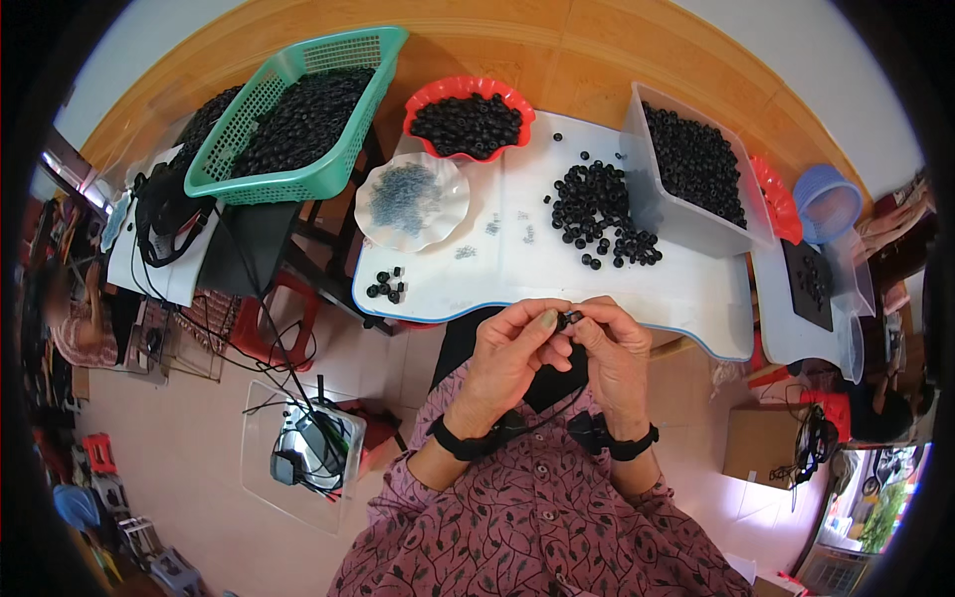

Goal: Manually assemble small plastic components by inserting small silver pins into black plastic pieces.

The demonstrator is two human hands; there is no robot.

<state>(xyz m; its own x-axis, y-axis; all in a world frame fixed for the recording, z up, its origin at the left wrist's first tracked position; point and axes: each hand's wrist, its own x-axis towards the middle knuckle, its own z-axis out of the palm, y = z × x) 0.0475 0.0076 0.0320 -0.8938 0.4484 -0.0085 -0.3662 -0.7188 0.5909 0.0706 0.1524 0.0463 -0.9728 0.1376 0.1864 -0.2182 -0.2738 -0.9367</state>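
My left hand (509,350) and my right hand (614,360) meet just in front of the white table's near edge. Thumbs and fingertips of both are closed on a small black part (567,319), mostly covered by the fingers. Beyond them on the white table (477,279) lies a loose heap of small round black parts (589,204). Another small group of black parts (384,289) sits at the table's left corner. A white scalloped plate (453,221) holds a pile of tiny greyish pieces (403,197), too small to name. A few more such pieces (466,253) lie on the tabletop.
Behind the plate stands a red scalloped bowl (527,111) full of black parts. A translucent bin (686,221) of black parts is at the right, a green basket (269,187) at the far left. Cables (261,298) hang down on the left above a clear floor box (261,478).
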